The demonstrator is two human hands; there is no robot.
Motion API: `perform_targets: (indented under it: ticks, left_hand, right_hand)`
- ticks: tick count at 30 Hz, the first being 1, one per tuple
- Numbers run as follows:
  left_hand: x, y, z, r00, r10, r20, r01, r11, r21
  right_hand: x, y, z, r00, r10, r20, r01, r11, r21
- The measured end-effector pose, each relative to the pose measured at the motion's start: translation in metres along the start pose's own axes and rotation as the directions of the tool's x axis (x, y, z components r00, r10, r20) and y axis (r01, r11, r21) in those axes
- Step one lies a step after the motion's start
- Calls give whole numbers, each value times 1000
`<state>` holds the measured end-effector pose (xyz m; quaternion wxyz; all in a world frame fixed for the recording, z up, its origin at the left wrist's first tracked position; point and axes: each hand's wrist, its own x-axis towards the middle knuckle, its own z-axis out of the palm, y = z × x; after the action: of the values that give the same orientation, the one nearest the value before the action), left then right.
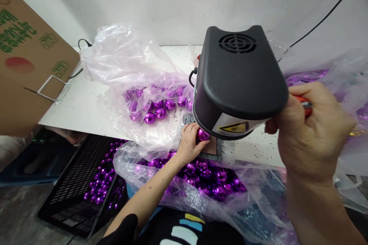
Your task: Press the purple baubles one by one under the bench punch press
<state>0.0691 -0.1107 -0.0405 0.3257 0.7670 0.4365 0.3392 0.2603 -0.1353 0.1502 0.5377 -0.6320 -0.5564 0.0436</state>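
Observation:
A shiny purple mirrored ball [203, 134] rests in the fingers of my left hand [190, 141], over a small board with a grey rim [212, 157]. My right hand [314, 130] is raised at the right side of a black machine housing [243, 84] with a round vent and a yellow warning label. Its fingers wrap round a red handle [305, 106] with a metal end, mostly hidden by the hand. The housing hides whatever lies beneath it.
More purple balls [160, 113] lie in a clear plastic bag [126, 57] on the white table [86, 103]. Another bag of balls [221, 187] spreads across my lap. A black crate [63, 183] holds purple balls at lower left. A cardboard box [31, 57] stands left.

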Motion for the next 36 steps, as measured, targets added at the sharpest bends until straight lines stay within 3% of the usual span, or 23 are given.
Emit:
perform_targets:
  ticks: [13,20,30,36]
  left_hand:
    - [-1,7,1,995,-11,103,7,999,35]
    - [-2,9,3,999,-15,52,7,989,150]
    - [-3,5,5,1000,-14,21,12,992,129]
    - [-5,2,7,999,-6,37,1,993,121]
  right_hand:
    - [16,-1,6,995,-100,-23,100,995,4]
    - [17,1,7,991,-121,-51,122,992,15]
    - [-2,-1,-2,986,-157,-56,151,984,-95]
    - [7,0,2,985,-166,-48,161,983,-88]
